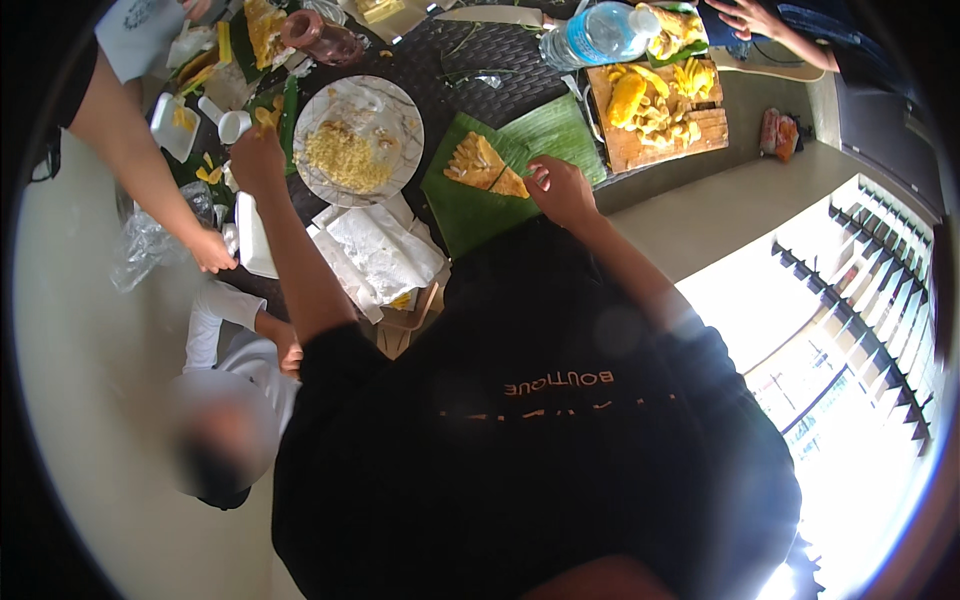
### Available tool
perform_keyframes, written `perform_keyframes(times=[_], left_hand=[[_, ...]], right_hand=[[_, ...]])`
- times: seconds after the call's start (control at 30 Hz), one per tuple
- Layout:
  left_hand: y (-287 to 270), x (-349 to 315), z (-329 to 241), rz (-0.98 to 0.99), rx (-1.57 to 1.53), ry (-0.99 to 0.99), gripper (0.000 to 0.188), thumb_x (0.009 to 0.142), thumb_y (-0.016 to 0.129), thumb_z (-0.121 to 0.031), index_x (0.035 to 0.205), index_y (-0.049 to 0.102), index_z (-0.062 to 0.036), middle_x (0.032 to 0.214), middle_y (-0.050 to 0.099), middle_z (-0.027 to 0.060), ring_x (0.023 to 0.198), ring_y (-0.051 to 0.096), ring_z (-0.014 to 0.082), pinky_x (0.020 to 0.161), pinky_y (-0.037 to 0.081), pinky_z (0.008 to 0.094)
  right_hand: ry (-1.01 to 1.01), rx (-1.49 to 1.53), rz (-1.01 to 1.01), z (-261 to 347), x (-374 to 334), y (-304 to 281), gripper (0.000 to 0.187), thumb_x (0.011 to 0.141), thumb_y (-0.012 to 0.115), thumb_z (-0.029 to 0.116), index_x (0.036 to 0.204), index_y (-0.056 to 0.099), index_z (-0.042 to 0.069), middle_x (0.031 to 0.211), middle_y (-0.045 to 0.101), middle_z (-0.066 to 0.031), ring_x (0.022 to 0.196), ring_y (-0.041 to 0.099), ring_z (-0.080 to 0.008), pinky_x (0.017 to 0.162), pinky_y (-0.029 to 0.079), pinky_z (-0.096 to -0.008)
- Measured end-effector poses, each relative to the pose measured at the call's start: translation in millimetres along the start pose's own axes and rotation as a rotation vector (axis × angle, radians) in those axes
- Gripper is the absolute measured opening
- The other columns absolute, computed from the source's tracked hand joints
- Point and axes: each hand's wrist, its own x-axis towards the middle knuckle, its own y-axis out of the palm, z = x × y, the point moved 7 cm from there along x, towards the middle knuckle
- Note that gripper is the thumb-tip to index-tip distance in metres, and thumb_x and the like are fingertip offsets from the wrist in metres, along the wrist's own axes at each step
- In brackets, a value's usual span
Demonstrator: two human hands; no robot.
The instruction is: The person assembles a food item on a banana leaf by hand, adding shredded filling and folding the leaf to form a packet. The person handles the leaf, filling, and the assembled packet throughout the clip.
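My left hand [258, 158] is closed just left of a round marbled plate [312, 105]. At its fingertips is a thin yellow chip-like piece [268, 114]. Yellow grains [345, 160], like rice or couscous, lie on the plate with some smears. My right hand [564, 194] is curled in a pinch at the pointed end of a triangular, pizza-like slice [480, 167]. Whether those fingers grip anything is too small to see. Pale pieces top the slice, which rests on a green banana leaf [550, 135] and shows a dark cut line near its tip.
A water bottle [600, 36] lies beside a wooden board [712, 128] of cut yellow fruit [650, 110]. A knife [490, 14] is at the far edge. Crumpled white paper [380, 255] and foam boxes [255, 235] sit near. Other people's hands [213, 250] reach in at left and far right [748, 18].
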Motion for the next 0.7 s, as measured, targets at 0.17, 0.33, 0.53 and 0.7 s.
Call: perform_keyframes(times=[0.17,0.33,0.53,0.7], left_hand=[[43,-111,-46,0.695,-0.955,-0.014,0.025,0.084,0.071,-0.028,0.098,0.073,-0.0068,0.082,0.069,0.0014,0.067,0.058,0.0106,0.065,0.046,0.0255],[82,-190,-109,1.109,-1.072,-0.157,0.036,0.086,0.073,-0.031,0.109,0.070,-0.0034,0.078,0.063,-0.0037,0.062,0.050,0.0036,0.055,0.037,0.0190],[98,-186,-134,1.022,-1.031,0.193,0.032,0.083,0.075,-0.020,0.105,0.069,0.0024,0.077,0.066,0.0007,0.064,0.055,0.0070,0.060,0.044,0.0224],[102,-171,-157,0.907,-0.931,0.423,0.031,0.079,0.077,-0.017,0.102,0.070,0.0021,0.081,0.071,0.0084,0.071,0.065,0.0126,0.067,0.051,0.0271]], right_hand=[[-0.044,-0.013,0.074,13,8,12,0.028,0.080,0.064,0.025,0.105,0.066,0.011,0.092,0.069,-0.0054,0.088,0.067,-0.0263,0.078,0.053,-0.0413],[-0.101,-0.040,0.117,14,15,26,0.029,0.079,0.064,0.025,0.104,0.066,0.012,0.092,0.069,-0.0059,0.089,0.067,-0.0275,0.079,0.053,-0.0417],[-0.118,-0.038,0.065,11,11,23,0.029,0.079,0.063,0.025,0.105,0.065,0.012,0.094,0.069,-0.0067,0.090,0.066,-0.0285,0.079,0.053,-0.0422],[-0.125,-0.041,0.048,6,12,28,0.029,0.080,0.061,0.026,0.105,0.065,0.012,0.097,0.068,-0.0080,0.093,0.066,-0.0291,0.081,0.053,-0.0435]])
